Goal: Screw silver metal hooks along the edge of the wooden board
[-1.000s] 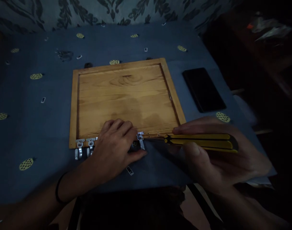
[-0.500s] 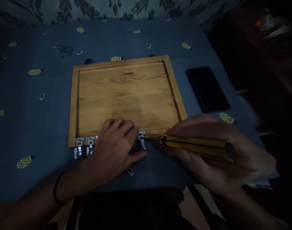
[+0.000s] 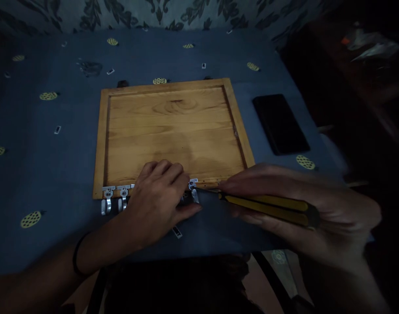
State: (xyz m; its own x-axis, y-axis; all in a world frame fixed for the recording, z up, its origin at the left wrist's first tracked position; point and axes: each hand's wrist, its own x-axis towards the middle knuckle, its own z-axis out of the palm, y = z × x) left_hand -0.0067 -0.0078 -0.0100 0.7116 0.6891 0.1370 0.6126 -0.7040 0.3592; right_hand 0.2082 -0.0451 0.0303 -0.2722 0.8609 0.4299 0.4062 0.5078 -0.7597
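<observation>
A framed wooden board point(image 3: 173, 135) lies flat, with metal hooks along its near edge. My left hand point(image 3: 158, 198) rests over that edge with curled fingers. Its fingertips and thumb close about the rightmost metal hook point(image 3: 194, 194), though their exact contact is partly hidden. To its left, two more hooks point(image 3: 123, 196) show beside the hand. My right hand point(image 3: 333, 205) is wrapped round a yellow-and-black screwdriver point(image 3: 267, 207). The screwdriver lies nearly level, its thin shaft pointing left and its tip at the rightmost hook's plate.
A blue patterned cloth point(image 3: 68, 174) covers the table. Right of the board lies a dark phone-like slab point(image 3: 281, 124). A small crumpled clear item point(image 3: 90, 68) sits at the far left. Beyond the table's right edge it is very dark.
My right hand and the screwdriver handle have turned a little, with the handle's rear end slightly lower. The tip stays at the hook. My left hand keeps its place.
</observation>
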